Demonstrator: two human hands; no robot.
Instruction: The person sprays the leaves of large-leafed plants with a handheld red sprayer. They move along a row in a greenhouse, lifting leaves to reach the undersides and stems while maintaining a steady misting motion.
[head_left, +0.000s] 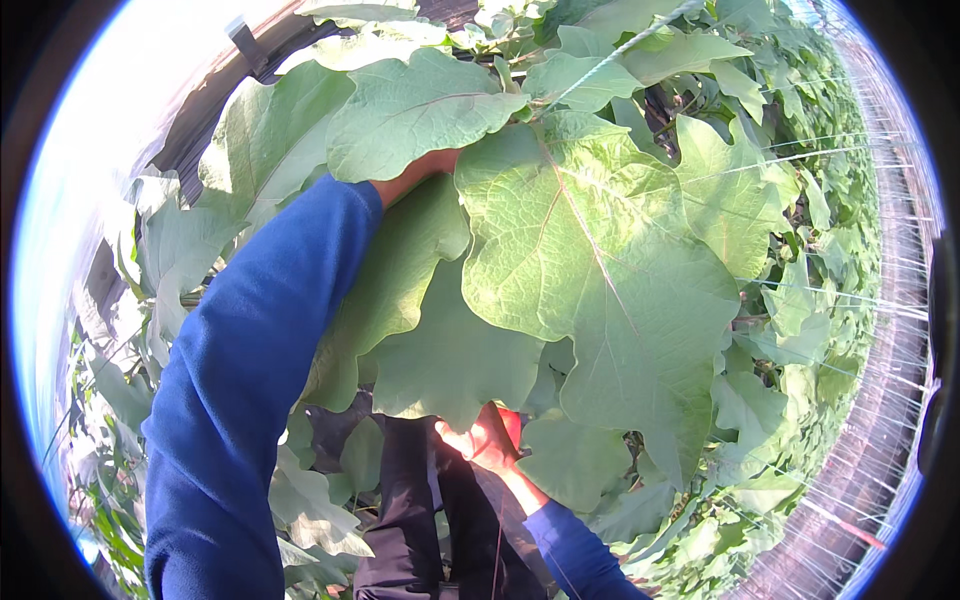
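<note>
Broad green leaves, looking like eggplant foliage, fill the middle of the head view, with one large purple-veined leaf (592, 255) in front. My left arm in a blue sleeve (247, 330) reaches up into the plants; its wrist passes under another leaf (420, 112), and my left hand is hidden there. Low in the picture, near my dark trousers, my right hand (486, 442) is bent around a red object (511, 426), mostly covered by the hand and leaves. What that red object is, I cannot tell.
A pale twine (622, 51) runs down into the foliage from the top. Thin strings (810, 154) stretch across the plants to the right. Dense leaves (832, 225) form a row along the right side, beside a ground strip (904, 247). A metal bracket (246, 45) shows at upper left.
</note>
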